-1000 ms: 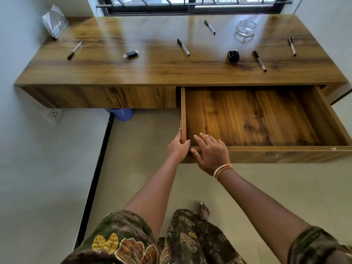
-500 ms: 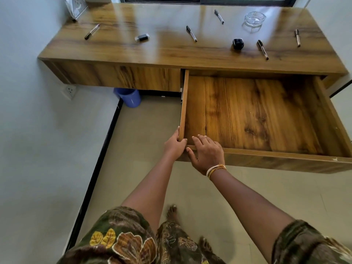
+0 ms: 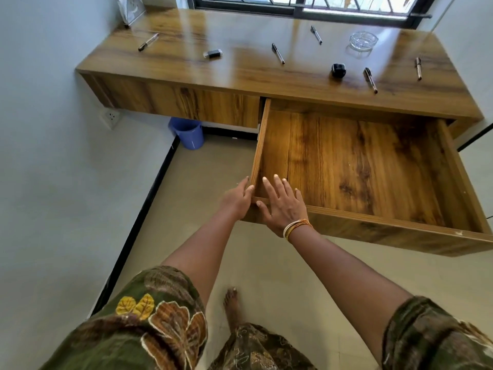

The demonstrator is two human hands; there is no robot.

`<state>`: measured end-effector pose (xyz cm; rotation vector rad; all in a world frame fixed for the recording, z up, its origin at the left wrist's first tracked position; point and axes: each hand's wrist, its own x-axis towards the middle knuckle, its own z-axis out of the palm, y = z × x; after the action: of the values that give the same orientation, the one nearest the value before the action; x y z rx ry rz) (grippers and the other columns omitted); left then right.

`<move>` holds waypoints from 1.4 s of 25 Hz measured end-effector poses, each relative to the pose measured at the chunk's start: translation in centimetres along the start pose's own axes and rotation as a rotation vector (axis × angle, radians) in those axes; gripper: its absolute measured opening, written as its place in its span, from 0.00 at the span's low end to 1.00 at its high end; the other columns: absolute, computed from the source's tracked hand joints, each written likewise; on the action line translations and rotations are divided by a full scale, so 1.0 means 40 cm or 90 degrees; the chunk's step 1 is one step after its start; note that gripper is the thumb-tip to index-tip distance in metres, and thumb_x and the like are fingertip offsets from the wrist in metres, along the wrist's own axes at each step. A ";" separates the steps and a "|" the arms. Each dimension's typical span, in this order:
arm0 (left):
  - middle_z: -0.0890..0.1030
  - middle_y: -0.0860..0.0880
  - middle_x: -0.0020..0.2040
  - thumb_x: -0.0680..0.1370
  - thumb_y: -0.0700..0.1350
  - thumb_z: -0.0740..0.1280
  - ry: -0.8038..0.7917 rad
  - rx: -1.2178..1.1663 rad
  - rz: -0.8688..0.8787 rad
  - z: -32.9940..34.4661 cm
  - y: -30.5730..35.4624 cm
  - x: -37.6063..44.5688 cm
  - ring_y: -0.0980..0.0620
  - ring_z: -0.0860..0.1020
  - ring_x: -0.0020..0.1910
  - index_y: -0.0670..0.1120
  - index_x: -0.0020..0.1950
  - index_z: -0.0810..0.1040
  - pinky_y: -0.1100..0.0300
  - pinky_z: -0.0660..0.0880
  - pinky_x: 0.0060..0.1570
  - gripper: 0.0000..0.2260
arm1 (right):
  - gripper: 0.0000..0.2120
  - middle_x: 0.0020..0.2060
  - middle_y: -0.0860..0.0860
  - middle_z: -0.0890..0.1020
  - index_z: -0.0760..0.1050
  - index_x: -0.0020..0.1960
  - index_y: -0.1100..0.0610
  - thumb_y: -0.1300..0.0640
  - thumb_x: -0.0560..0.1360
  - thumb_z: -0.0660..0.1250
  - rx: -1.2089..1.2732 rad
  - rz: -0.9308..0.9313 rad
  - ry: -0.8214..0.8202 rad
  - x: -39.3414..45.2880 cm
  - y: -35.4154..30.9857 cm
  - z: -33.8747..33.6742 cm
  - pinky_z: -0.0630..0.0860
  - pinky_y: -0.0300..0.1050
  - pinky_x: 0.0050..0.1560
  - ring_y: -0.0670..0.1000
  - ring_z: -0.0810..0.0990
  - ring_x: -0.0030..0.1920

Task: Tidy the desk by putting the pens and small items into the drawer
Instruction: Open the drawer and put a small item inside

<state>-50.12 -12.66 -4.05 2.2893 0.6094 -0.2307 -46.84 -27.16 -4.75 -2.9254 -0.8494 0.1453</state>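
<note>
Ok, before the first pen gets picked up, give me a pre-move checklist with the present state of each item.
1. Drawer pulled out far enough to drop things in: ok.
2. Drawer floor free of clutter: ok, bare wood shows.
3. Both hands free: the right hand is open; the left hand holds the drawer's left corner, not ok.
4. Pens on the desk in plain view: ok, five, the nearest pen at the front right.
5. Small black item unobstructed: ok.
6. Glass dish belongs in the drawer: cannot tell.
</note>
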 end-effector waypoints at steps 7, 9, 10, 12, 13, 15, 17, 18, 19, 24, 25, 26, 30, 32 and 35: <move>0.56 0.42 0.79 0.83 0.56 0.52 0.096 0.253 0.061 -0.184 -0.036 0.099 0.44 0.53 0.79 0.49 0.79 0.55 0.38 0.51 0.74 0.26 | 0.33 0.78 0.55 0.53 0.46 0.77 0.50 0.39 0.78 0.50 0.021 -0.009 0.011 0.175 -0.083 -0.071 0.58 0.61 0.72 0.59 0.53 0.77; 0.55 0.41 0.79 0.83 0.56 0.52 0.095 0.261 0.057 -0.239 -0.057 0.163 0.44 0.52 0.79 0.48 0.79 0.55 0.37 0.50 0.74 0.26 | 0.32 0.78 0.55 0.54 0.47 0.78 0.50 0.39 0.78 0.50 0.028 -0.009 0.010 0.261 -0.127 -0.077 0.58 0.60 0.72 0.58 0.54 0.77; 0.55 0.41 0.79 0.83 0.56 0.52 0.089 0.258 0.051 -0.267 -0.068 0.190 0.44 0.51 0.79 0.48 0.79 0.55 0.36 0.49 0.73 0.26 | 0.32 0.77 0.56 0.54 0.48 0.77 0.50 0.39 0.78 0.50 0.031 -0.011 0.010 0.306 -0.149 -0.082 0.58 0.60 0.73 0.58 0.54 0.77; 0.55 0.41 0.79 0.83 0.56 0.52 0.094 0.264 0.052 -0.338 -0.089 0.251 0.44 0.51 0.79 0.48 0.79 0.54 0.36 0.48 0.73 0.27 | 0.32 0.77 0.56 0.56 0.50 0.77 0.51 0.39 0.78 0.51 0.042 -0.011 0.013 0.413 -0.203 -0.097 0.59 0.60 0.72 0.58 0.55 0.76; 0.55 0.41 0.79 0.83 0.55 0.53 0.099 0.270 0.052 -0.381 -0.102 0.285 0.44 0.51 0.79 0.48 0.79 0.54 0.36 0.48 0.73 0.27 | 0.32 0.77 0.56 0.57 0.50 0.77 0.52 0.39 0.78 0.51 0.055 -0.006 0.019 0.475 -0.234 -0.106 0.60 0.60 0.72 0.58 0.56 0.76; 0.55 0.41 0.79 0.83 0.55 0.53 0.095 0.285 0.043 -0.472 -0.132 0.359 0.44 0.51 0.79 0.48 0.79 0.54 0.36 0.49 0.73 0.27 | 0.32 0.76 0.57 0.59 0.52 0.77 0.53 0.39 0.78 0.52 0.093 0.009 0.026 0.600 -0.299 -0.128 0.60 0.60 0.71 0.57 0.57 0.76; 0.54 0.41 0.79 0.82 0.56 0.54 0.095 0.308 0.040 -0.552 -0.164 0.432 0.44 0.51 0.79 0.48 0.79 0.53 0.36 0.50 0.73 0.27 | 0.32 0.75 0.57 0.60 0.53 0.77 0.53 0.39 0.78 0.53 0.113 0.019 0.030 0.714 -0.354 -0.144 0.61 0.59 0.70 0.57 0.58 0.75; 0.54 0.41 0.79 0.82 0.56 0.54 0.097 0.315 0.041 -0.583 -0.177 0.468 0.44 0.51 0.79 0.48 0.79 0.53 0.36 0.50 0.73 0.27 | 0.32 0.75 0.57 0.60 0.54 0.76 0.53 0.39 0.78 0.52 0.117 0.022 0.029 0.763 -0.375 -0.149 0.61 0.59 0.70 0.57 0.58 0.75; 0.54 0.41 0.79 0.82 0.56 0.54 0.100 0.315 0.040 -0.611 -0.184 0.504 0.44 0.51 0.79 0.48 0.79 0.54 0.36 0.50 0.73 0.28 | 0.32 0.75 0.57 0.60 0.54 0.76 0.54 0.39 0.78 0.52 0.119 0.024 0.029 0.806 -0.391 -0.155 0.61 0.60 0.70 0.57 0.59 0.75; 0.55 0.41 0.79 0.81 0.58 0.57 0.088 0.298 0.046 -0.720 -0.199 0.658 0.44 0.51 0.79 0.48 0.79 0.55 0.36 0.49 0.73 0.30 | 0.27 0.71 0.57 0.66 0.59 0.73 0.55 0.43 0.78 0.54 0.123 0.006 0.052 0.986 -0.437 -0.191 0.68 0.59 0.65 0.59 0.67 0.69; 0.55 0.42 0.79 0.80 0.59 0.58 0.078 0.299 0.051 -0.737 -0.197 0.689 0.44 0.51 0.79 0.48 0.79 0.55 0.36 0.49 0.73 0.30 | 0.26 0.70 0.57 0.67 0.59 0.73 0.55 0.45 0.78 0.55 0.120 -0.004 0.060 1.021 -0.437 -0.197 0.69 0.58 0.64 0.59 0.68 0.68; 0.54 0.42 0.79 0.80 0.59 0.58 0.073 0.300 0.061 -0.752 -0.193 0.721 0.45 0.51 0.79 0.48 0.79 0.55 0.37 0.48 0.74 0.31 | 0.25 0.69 0.57 0.67 0.60 0.72 0.55 0.47 0.78 0.56 0.112 -0.016 0.070 1.058 -0.433 -0.200 0.69 0.57 0.62 0.59 0.69 0.67; 0.54 0.42 0.80 0.80 0.60 0.57 0.078 0.300 0.100 -0.810 -0.188 0.858 0.44 0.52 0.79 0.48 0.79 0.54 0.37 0.49 0.74 0.31 | 0.25 0.70 0.58 0.65 0.60 0.72 0.53 0.55 0.75 0.59 0.069 -0.002 0.083 1.231 -0.412 -0.214 0.69 0.57 0.60 0.61 0.69 0.66; 0.54 0.42 0.79 0.79 0.60 0.58 0.069 0.293 0.099 -0.831 -0.182 0.941 0.43 0.53 0.78 0.49 0.79 0.55 0.37 0.50 0.74 0.31 | 0.27 0.72 0.59 0.61 0.59 0.72 0.51 0.55 0.74 0.61 0.037 0.038 0.060 1.334 -0.390 -0.226 0.67 0.58 0.63 0.61 0.65 0.69; 0.52 0.42 0.80 0.78 0.62 0.58 0.031 0.280 0.095 -0.846 -0.156 1.038 0.44 0.50 0.79 0.49 0.79 0.54 0.37 0.49 0.74 0.33 | 0.28 0.75 0.57 0.56 0.58 0.73 0.48 0.54 0.74 0.61 0.003 0.072 0.000 1.447 -0.355 -0.250 0.64 0.61 0.67 0.61 0.59 0.73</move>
<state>-17.55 29.89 2.00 2.7569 0.4405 -0.2577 -4.51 15.27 3.01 -2.9692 -0.6838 0.1555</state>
